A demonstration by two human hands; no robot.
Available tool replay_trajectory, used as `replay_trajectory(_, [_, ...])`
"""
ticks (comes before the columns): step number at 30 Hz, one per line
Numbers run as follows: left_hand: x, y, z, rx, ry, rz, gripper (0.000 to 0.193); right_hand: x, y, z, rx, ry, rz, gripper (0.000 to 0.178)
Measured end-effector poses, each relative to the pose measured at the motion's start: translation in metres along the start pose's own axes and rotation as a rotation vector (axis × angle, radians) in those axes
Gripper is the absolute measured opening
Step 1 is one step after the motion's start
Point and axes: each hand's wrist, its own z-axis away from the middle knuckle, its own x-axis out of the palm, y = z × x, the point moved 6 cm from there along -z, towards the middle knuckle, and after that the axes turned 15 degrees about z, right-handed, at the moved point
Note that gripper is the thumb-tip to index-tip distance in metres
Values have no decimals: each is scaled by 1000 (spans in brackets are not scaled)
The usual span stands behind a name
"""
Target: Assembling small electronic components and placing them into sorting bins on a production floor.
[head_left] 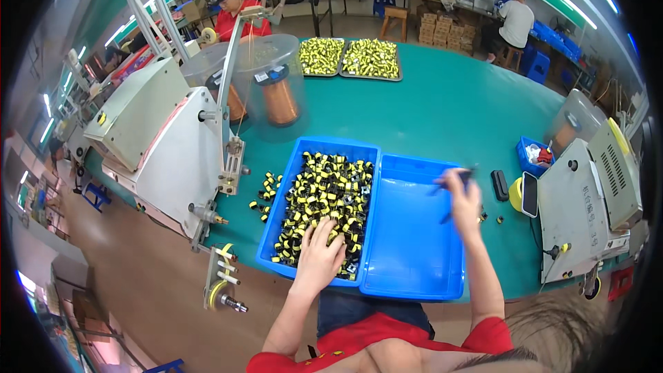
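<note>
My left hand [321, 252] rests on a heap of small black coil bobbins [328, 190] wrapped with yellow tape. Its fingers are apart and slightly bent, and any piece beneath the fingertips is hidden. The heap fills the left blue bin [280, 211]. Over the right edge of a second blue bin [414, 235], holding no parts, my right hand [466, 204] is closed around a slim dark hand tool [447, 218]. Motion blurs the tool, so its exact kind does not show. Loose bobbins [266, 193] lie left of the filled bin.
Winding machines flank me, one at left [169, 159] and one at right [577, 200]. Copper wire spools [280, 97] stand behind the left one. Two trays of yellow parts [371, 59] sit at the far edge. A phone [529, 195] and black case [499, 185] lie rightward. Two people work beyond.
</note>
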Motion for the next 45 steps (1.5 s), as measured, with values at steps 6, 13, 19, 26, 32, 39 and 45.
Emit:
replay_trajectory(6, [-16,-8,17,-44,215,127,17,172,-14,-15,-105,-388,-247,33])
replay_trajectory(13, [-17,-16,24,-148,307,176,27,227,19,-37,-179,-368,-33,33])
replay_trajectory(19, [-17,-19,22,-175,315,146,26,237,10,-50,-304,-353,49,28])
replay_trajectory(26, [-21,-20,20,-209,298,144,26,266,-3,-60,-342,-356,143,27])
replay_trajectory(32, [-20,-21,21,-210,286,150,21,309,-14,-68,-393,-353,193,32])
replay_trajectory(39, [-21,-16,17,-171,268,59,24,326,-19,-61,-396,-367,349,36])
replay_trajectory(45, [-34,-33,32,-300,595,233,30,300,-25,-42,-498,-312,323,34])
